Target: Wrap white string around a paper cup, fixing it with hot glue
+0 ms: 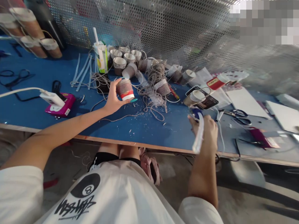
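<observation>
My left hand [113, 101] reaches over the blue table [35, 74] and grips a paper cup wrapped in reddish twine [125, 89], held upside down just above the surface. My right hand [205, 132] is near the table's front edge, closed around a glue gun [198, 130] with a white glue stick sticking out toward me. A tangle of loose twine [153, 90] lies between the two hands. Behind it stand several more twine-wrapped cups [123, 60].
A pink box with a white charger [60, 104] lies left of the held cup. A juice carton [101, 56] and clear glue sticks [81, 71] sit at the back. Scissors [235, 114], white sheets [245, 102] and a phone [205, 99] lie right. Perforated metal mesh [163, 28] walls the back.
</observation>
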Available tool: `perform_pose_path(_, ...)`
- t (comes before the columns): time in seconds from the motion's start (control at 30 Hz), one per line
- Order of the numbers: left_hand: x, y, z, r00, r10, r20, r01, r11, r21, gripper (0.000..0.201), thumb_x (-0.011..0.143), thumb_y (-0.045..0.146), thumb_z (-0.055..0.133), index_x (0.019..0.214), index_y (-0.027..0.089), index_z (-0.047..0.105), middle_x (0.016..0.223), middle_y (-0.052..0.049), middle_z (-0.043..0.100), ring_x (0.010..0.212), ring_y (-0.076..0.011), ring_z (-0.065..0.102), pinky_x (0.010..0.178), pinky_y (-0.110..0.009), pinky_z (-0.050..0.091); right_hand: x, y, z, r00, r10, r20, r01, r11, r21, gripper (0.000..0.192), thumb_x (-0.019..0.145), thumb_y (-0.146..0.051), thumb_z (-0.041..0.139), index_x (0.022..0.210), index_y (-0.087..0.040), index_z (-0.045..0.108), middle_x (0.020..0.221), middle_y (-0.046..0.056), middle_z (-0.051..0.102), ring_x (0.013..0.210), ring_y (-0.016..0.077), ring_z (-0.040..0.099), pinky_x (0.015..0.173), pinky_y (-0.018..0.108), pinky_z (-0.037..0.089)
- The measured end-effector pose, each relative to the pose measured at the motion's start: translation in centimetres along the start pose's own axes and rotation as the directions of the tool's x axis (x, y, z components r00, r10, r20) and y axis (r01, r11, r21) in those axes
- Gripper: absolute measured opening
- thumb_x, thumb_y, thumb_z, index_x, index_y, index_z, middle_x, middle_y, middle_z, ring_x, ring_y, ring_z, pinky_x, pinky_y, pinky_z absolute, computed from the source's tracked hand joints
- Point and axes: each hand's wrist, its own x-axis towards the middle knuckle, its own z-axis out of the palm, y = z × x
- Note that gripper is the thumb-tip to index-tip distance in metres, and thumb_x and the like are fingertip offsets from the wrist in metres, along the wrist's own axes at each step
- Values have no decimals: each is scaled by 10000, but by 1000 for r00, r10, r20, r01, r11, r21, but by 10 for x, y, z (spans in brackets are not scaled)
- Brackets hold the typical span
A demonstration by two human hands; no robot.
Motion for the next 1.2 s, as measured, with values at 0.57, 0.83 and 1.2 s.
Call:
perform_pose_path(0.57,1,1,2,999,-33,32,33,999,10,992,672,728,749,1447,310,293,1434,-132,426,1376,-335,466,1131,-473,451,-3,-54,5,852,-499,-158,509,860,27,277,964,-258,504,1125,-80,643,1135,230,659,1102,354,607,991,529,442)
perform_pose_path(0.83,2,5,0,997,-35,62,34,999,18,970,700,736,723,1438,279,290,1431,-150,428,1366,-339,472,1126,-486,450,60,-107,54,570,-791,223,807,589,29,296,835,-261,727,1079,-110,658,1105,168,661,1126,357,573,961,492,489)
perform_pose_path(1.2,1,3,3,994,-47,94,45,999,18,978,697,749,716,1434,269,288,1411,-148,434,1337,-334,487,1126,-497,440,80,-103,68,606,-749,269,654,661,368,250,801,-141,715,1043,-129,654,877,88,701,786,222,658,755,366,533)
